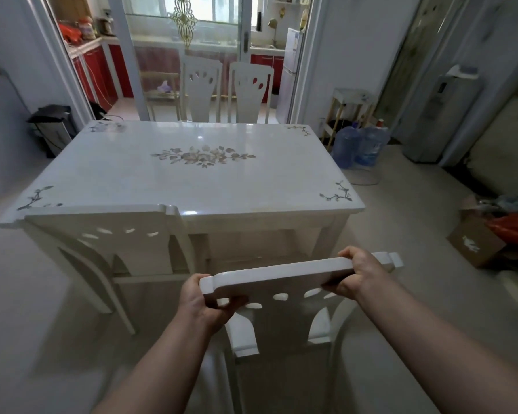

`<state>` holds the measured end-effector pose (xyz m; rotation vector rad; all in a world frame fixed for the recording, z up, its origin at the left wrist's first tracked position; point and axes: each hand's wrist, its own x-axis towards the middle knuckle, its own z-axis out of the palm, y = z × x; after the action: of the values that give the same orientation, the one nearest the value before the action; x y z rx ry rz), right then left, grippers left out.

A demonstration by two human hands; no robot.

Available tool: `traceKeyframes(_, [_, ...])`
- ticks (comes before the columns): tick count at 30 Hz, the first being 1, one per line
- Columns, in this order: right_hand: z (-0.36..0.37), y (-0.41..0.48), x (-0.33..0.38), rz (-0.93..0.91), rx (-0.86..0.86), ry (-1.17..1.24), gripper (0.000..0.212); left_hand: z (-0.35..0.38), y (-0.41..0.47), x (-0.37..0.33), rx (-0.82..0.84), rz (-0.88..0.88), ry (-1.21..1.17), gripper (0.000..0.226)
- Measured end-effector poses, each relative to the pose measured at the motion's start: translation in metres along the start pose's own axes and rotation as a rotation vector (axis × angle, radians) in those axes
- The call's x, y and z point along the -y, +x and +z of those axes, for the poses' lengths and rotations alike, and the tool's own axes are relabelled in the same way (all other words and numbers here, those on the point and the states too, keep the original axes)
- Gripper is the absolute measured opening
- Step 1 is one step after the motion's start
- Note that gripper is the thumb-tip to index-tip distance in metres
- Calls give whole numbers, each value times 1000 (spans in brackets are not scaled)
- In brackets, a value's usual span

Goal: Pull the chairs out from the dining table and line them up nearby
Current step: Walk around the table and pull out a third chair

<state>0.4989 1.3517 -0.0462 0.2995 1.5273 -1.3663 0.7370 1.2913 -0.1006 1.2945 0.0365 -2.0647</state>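
A white dining table with a flower print fills the middle. Close in front of me stands a white chair, drawn back from the table's near right side. My left hand grips the left end of its top rail. My right hand grips the right end. A second white chair is tucked against the near left edge. At the far side, two more white chairs stand side by side.
Two blue water jugs and a small stand sit right of the table. A cardboard box with clutter lies on the floor at the right. A black bin stands at the left wall. Behind the far chairs is a kitchen doorway.
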Motion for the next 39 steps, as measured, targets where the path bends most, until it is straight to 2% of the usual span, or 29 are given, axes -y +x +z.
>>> traceKeyframes(3, [-14, -11, -13, 0, -18, 14, 4, -11, -7, 7, 13, -23, 21, 40])
traceKeyframes(12, [-37, -42, -65, -9, -121, 120, 5, -48, -29, 6, 61, -95, 166, 24])
traceKeyframes(15, [-46, -52, -89, -8, -146, 155, 7, -64, -34, 5, 88, -133, 199, 25])
traceKeyframes(18, [-56, -55, -107, -6, -166, 184, 9, -76, -36, 8, 80, -153, 218, 31])
traceKeyframes(23, [-74, -60, -132, -7, -183, 243, 4, -88, -38, 14, 75, -180, 262, 55])
traceKeyframes(30, [-95, -63, -158, 7, -216, 280, 6, -100, -47, 27, 65, -197, 318, 54])
traceKeyframes(39, [-112, -82, -194, 33, -221, 334, 13, -131, -69, 49, -2, -206, 255, 35])
